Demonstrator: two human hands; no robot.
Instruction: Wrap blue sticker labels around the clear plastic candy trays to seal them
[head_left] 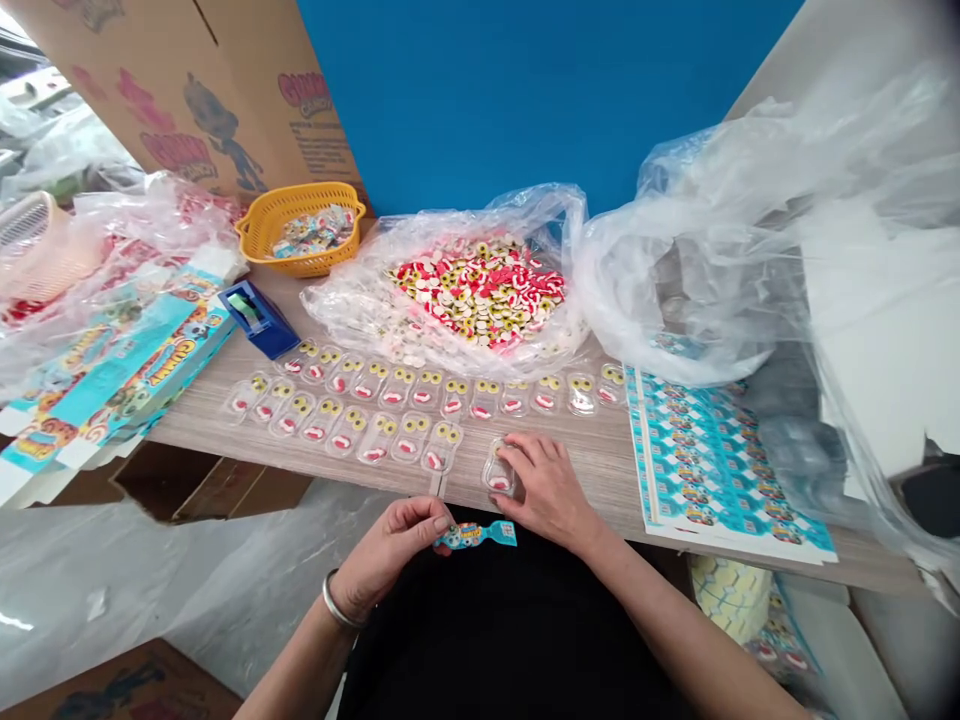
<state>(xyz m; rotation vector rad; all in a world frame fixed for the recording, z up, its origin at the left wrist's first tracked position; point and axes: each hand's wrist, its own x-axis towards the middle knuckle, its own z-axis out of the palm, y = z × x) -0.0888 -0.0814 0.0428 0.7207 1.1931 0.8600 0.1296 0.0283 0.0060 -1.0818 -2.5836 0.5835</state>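
My left hand (390,555) is closed in a pinch on a small blue printed label strip (480,536), held just below the table's front edge. A metal bangle sits on that wrist. My right hand (544,485) rests on the wooden table (600,455), its fingers curled over a small clear plastic tray (499,470) with a red-and-white candy in it. Left of that tray lie two rows of the same clear trays (375,405), each with gummy eyes and a mouth piece inside.
An open plastic bag of red, white and yellow gummies (480,290) lies behind the rows. A yellow basket (300,225), a blue tape dispenser (259,318), printed blue cartons (120,370), sheets of blue labels (712,465), crumpled clear plastic (750,230) and a cardboard box (195,90) surround them.
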